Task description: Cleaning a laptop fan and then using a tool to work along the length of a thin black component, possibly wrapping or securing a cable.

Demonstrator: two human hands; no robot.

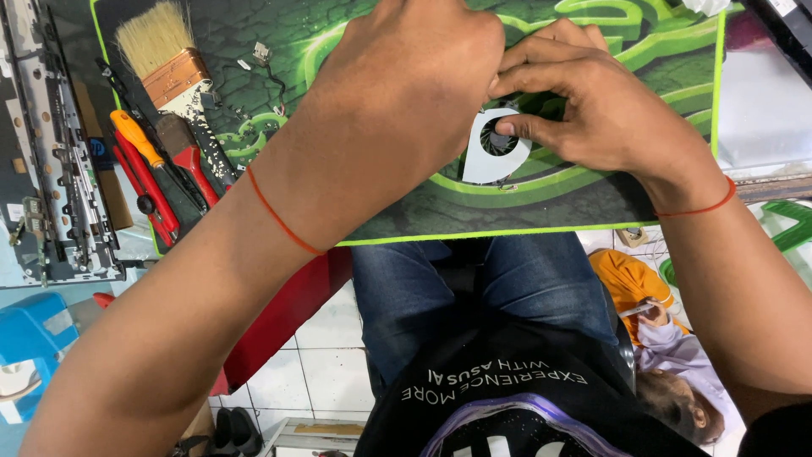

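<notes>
Covering most of the upper frame, a green-and-black mat (541, 199) is seen, with both hands gathered at its upper centre. The left hand (406, 76) is laid over the work, its fingers hidden, so their state cannot be told. The right hand (592, 101) is closed on a small grey cooling fan (491, 152), whose housing is pinched at centre frame. At upper left, a paintbrush (165, 59) and red-handled screwdrivers (148, 182) are laid.
</notes>
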